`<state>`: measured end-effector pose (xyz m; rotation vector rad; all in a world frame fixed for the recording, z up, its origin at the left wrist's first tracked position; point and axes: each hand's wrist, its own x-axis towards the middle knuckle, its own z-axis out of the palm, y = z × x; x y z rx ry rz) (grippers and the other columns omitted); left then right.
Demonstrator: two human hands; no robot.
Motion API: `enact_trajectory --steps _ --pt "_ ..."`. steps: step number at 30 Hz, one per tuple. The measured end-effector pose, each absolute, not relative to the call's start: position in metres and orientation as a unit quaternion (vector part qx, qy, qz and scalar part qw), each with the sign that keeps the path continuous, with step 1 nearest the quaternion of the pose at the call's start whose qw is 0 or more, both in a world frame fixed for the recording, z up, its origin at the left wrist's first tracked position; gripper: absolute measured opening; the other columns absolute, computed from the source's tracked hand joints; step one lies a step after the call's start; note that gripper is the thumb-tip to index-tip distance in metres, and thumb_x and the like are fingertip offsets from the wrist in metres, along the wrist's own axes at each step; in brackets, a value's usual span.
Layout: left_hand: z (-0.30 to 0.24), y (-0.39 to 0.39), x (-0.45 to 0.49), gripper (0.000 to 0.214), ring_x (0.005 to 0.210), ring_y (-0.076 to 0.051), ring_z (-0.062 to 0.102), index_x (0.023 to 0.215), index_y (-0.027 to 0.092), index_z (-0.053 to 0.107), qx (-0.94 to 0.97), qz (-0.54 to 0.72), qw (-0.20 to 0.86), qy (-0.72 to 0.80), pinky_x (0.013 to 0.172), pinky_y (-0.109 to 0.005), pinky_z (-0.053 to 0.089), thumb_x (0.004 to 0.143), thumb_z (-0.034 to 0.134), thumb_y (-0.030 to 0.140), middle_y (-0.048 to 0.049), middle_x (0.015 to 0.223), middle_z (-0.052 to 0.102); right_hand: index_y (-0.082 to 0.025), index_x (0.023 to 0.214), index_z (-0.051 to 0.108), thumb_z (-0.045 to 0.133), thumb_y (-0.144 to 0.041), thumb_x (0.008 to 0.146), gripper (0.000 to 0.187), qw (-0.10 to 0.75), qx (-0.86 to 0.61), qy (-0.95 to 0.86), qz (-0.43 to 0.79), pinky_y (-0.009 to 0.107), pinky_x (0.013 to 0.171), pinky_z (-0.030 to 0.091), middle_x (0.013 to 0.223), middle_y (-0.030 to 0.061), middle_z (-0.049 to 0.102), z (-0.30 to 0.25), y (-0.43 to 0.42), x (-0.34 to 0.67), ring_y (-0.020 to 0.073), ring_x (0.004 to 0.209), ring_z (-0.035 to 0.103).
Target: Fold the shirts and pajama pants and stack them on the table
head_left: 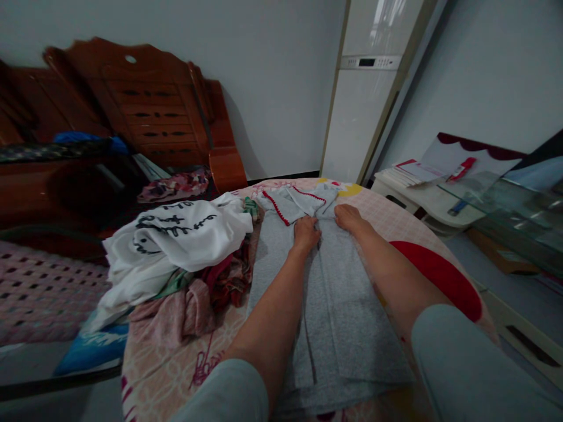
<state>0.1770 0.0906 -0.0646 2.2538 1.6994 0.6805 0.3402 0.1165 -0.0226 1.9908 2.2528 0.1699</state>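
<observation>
A grey garment (338, 293) with a collar (303, 202) edged in red trim lies spread over a round table with its collar at the far end. My left hand (307, 233) is closed on the cloth just below the collar, near the middle. At the garment's far right side, my right hand (347, 217) has its fingers curled on the grey edge. The fingertips of both hands are partly hidden by the hands themselves. Both forearms reach across the cloth and cover parts of it.
Left of the garment is a heap of clothes with a white printed shirt (185, 231) on top and a pink knit piece (176, 313) in front. A patterned tablecloth (440, 258) covers the table. Beyond stand a wooden chair (145, 111), a tall white air conditioner (365, 105) and a side cabinet (409, 190).
</observation>
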Motion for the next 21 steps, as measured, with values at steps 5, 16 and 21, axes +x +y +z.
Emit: enact_trajectory --steps 5,16,21 --pt "-0.066 0.091 0.177 0.04 0.116 -0.024 0.057 0.12 0.019 0.067 0.767 0.24 0.126 0.581 0.102 -0.034 0.043 0.079 0.068 0.02 -0.0098 0.123 0.065 -0.008 0.119 0.064 0.046 -0.015 0.092 0.032 0.061 0.669 0.738 0.066 0.033 0.092 0.047 0.121 0.0211 0.065 -0.023 0.117 0.336 0.0282 0.114 0.061" --pt "-0.062 0.083 0.175 0.044 0.124 -0.03 0.049 0.125 0.015 0.059 0.761 0.197 0.103 0.61 0.104 -0.041 0.04 0.083 0.062 0.03 -0.0136 0.14 0.053 -0.006 0.117 0.063 0.034 -0.007 0.093 0.038 -0.022 0.764 0.642 0.054 0.035 0.089 0.047 0.117 0.0232 0.065 -0.036 0.115 0.331 0.0282 0.11 0.062" --pt "-0.063 0.084 0.174 0.041 0.124 -0.031 0.049 0.125 0.013 0.057 0.772 0.186 0.092 0.601 0.104 -0.042 0.039 0.088 0.054 0.028 -0.0161 0.139 0.052 -0.008 0.119 0.062 0.034 -0.01 0.093 0.038 -0.06 0.721 0.688 0.063 0.036 0.097 0.043 0.122 0.0209 0.062 -0.032 0.084 0.331 0.0271 0.115 0.057"
